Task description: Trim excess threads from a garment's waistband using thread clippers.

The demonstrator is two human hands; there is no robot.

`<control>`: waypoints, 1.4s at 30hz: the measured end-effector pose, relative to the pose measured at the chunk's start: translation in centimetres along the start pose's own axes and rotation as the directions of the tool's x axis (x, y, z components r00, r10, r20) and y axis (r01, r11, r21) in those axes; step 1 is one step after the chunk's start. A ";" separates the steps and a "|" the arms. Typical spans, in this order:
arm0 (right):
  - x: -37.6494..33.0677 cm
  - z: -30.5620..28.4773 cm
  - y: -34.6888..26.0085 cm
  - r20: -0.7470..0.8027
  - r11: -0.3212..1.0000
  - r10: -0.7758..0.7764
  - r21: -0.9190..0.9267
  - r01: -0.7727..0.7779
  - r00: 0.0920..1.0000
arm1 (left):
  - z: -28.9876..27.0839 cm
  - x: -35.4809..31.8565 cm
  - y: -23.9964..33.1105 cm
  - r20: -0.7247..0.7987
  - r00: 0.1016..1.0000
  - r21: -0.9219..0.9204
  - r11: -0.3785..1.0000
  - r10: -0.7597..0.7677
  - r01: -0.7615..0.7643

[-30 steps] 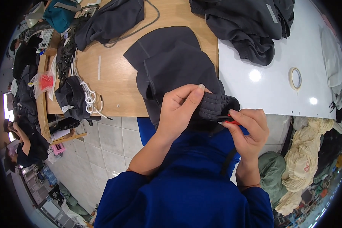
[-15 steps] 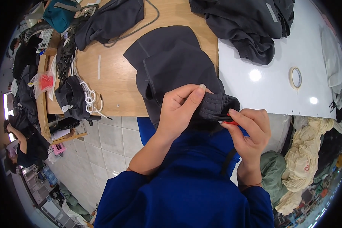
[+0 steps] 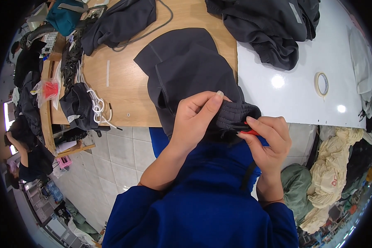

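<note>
A dark grey garment (image 3: 190, 62) lies across the table's front edge, its gathered elastic waistband (image 3: 235, 113) turned toward me. My left hand (image 3: 196, 120) is closed on the fabric at the left of the waistband, thumb on top. Between the thumb and fingers of my right hand (image 3: 270, 140) is a pair of small red-handled thread snips (image 3: 251, 132). The snips' dark tips point left, at the band's lower edge, where short loose threads show. Part of the snips is hidden by my fingers and the cloth.
More dark garments lie at the far right (image 3: 268, 29) and far left (image 3: 120, 22). A tape roll (image 3: 321, 84) rests on the white tabletop (image 3: 285, 99). White cords (image 3: 97, 103) hang by a dark bundle at left. Cream cloth (image 3: 330, 173) is heaped below, right. Another person (image 3: 27, 153) is at left.
My right hand has shifted slightly left with the snips, their tips moving further along the band's lower edge. My left hand and the garment stay nearly still.
</note>
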State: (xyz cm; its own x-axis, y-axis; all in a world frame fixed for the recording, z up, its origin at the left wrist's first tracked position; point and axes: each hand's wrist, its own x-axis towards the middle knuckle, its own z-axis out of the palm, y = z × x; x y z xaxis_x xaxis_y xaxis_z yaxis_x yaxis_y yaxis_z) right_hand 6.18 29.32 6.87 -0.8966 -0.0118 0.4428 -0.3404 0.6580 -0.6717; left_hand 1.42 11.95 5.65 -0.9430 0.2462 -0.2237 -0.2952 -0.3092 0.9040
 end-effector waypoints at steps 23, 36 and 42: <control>-0.7 0.1 0.4 -0.068 1.000 0.002 0.029 0.000 0.998 | -0.1 -0.1 -0.3 -0.017 1.000 -0.046 0.999 0.007 -0.008; 0.1 -0.2 -0.1 -0.018 0.997 -0.069 -0.046 0.068 0.997 | 0.3 -0.4 0.1 -0.031 0.999 0.002 1.000 0.007 -0.007; -0.3 -0.1 0.3 -0.035 0.997 -0.070 -0.031 0.069 0.997 | 0.2 -0.2 -0.2 -0.030 0.999 0.008 1.000 0.018 -0.017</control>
State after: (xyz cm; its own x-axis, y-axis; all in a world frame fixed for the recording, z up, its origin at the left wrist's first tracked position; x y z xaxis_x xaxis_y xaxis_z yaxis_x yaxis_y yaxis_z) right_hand 6.36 29.60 6.55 -0.8601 -0.0312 0.5091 -0.3923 0.6786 -0.6210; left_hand 1.74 12.17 5.62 -0.9523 0.2134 -0.2183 -0.2773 -0.3057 0.9109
